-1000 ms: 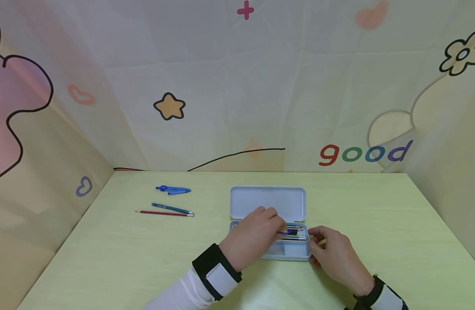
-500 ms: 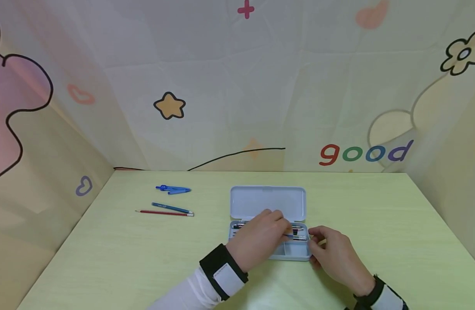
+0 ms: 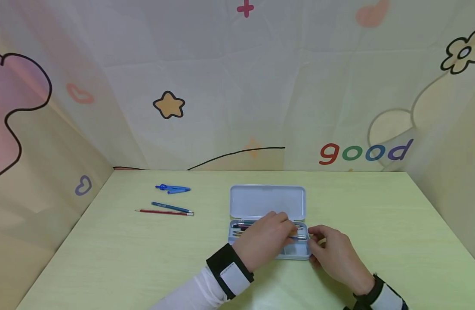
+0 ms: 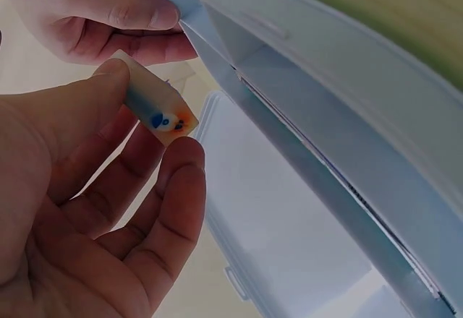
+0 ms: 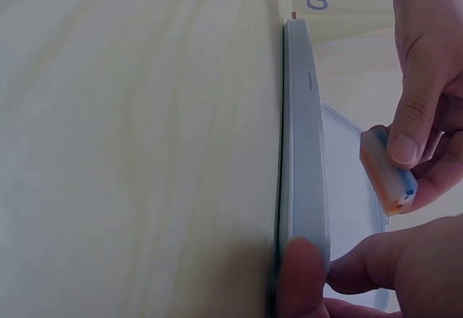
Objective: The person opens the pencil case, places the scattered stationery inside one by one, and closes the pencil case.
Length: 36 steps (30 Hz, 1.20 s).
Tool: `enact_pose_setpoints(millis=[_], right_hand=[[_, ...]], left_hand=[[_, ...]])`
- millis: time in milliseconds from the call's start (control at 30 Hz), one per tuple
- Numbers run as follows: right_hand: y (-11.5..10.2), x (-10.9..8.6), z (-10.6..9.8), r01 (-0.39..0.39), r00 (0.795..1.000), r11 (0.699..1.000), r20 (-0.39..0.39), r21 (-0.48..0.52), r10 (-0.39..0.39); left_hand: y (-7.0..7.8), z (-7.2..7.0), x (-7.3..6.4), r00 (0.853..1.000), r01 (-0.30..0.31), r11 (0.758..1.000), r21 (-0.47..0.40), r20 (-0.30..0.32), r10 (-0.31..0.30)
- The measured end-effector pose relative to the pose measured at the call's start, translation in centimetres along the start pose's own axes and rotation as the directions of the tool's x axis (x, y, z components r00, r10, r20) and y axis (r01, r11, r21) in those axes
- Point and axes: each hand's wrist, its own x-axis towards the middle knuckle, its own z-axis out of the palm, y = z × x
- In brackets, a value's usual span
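Over there, the person's left hand point(image 3: 263, 241) pinches a small pale block point(image 4: 152, 101) printed blue and orange, over the open light-blue plastic pencil case point(image 3: 267, 201); the right hand point(image 3: 336, 255) grips its right end on the surface point(image 3: 125, 258).

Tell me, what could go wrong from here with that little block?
The little block might slip, as the left hand pinches it only between thumb and finger. The open pencil case could slide if the right hand, gripping its end, let go. The left hand might also nudge the pencils lying in the case below it.
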Motion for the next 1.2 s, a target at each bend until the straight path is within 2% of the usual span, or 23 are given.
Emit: enact_pose_setpoints(millis=[267, 567, 933, 1200], right_hand=[[0.0, 0.1, 0.0, -0.002, 1.000, 1.000, 0.003, -0.003, 0.002], [-0.1, 0.0, -0.1, 0.014, 1.000, 1.000, 0.009, 0.004, -0.014], [0.1, 0.1, -0.2, 0.019, 1.000, 1.000, 0.008, 0.000, -0.019], [0.2, 0.2, -0.3, 0.024, 1.000, 1.000, 0.019, 0.005, -0.024]], left_hand=[[0.3, 0.4, 0.4, 1.000, -0.008, 1.000, -0.011, 0.021, 0.009], [0.6, 0.9, 0.7, 1.000, -0.024, 1.000, -0.011, 0.016, 0.025], [1.0, 1.5, 1.2, 0.997, -0.025, 0.999, -0.032, 0.066, 0.027], [1.1, 2.1, 1.4, 0.997, -0.030, 0.999, -0.044, 0.076, 0.033]])
